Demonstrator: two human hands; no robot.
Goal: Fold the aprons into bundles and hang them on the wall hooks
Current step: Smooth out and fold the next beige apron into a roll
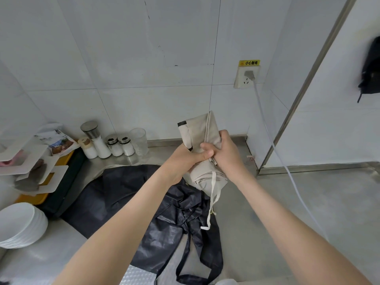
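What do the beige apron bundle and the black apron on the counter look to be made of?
Beige apron bundle: matte woven cloth, probably cotton or canvas; soft folds, no shine. Black apron: likely coated or synthetic fabric; crinkled surface with a faint sheen. Counter: brushed metal, apparently stainless steel.

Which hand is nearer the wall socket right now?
Right. The right hand grips the beige apron bundle directly below-left of the wall socket; the left hand grips the bundle's other side, further left.
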